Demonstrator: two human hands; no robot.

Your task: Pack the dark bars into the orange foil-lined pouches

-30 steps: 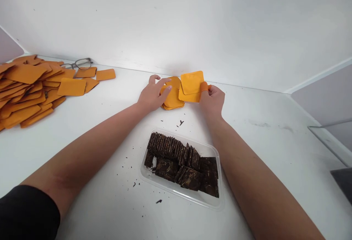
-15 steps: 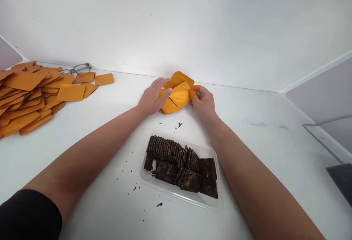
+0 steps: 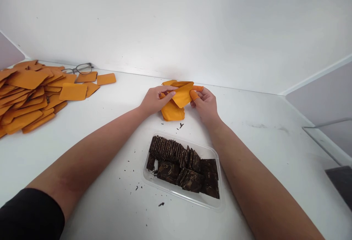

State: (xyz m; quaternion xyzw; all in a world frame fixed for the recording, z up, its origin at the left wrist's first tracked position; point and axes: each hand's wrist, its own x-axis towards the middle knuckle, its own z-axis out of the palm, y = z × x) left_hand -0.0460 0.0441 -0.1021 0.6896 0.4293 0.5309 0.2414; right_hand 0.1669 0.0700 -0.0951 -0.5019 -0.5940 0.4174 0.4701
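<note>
Between my hands is an orange-yellow packet [image 3: 183, 94], raised a little above other orange packets [image 3: 172, 112] on the white table. My right hand [image 3: 204, 100], with orange covers on its thumb and a finger, pinches the packet's right edge. My left hand [image 3: 158, 100] has its thumb and fingers closed on the packet's left edge. Nearer to me stands a clear plastic tray [image 3: 181, 200] with dark brown thin squares [image 3: 167, 150], some standing in a row and others lying in stacks.
A large heap of orange packets [image 3: 27, 97] lies at the left, with eyeglasses [image 3: 84, 68] behind it. Dark crumbs [image 3: 161, 204] are scattered round the tray. A white wall [image 3: 176, 24] rises behind the table. A dark flat object [image 3: 341, 183] is at the far right.
My left thumb and fingers have closed on the packet, which is now lifted and tilted. The packets beneath show more towards me. The view has shifted slightly.
</note>
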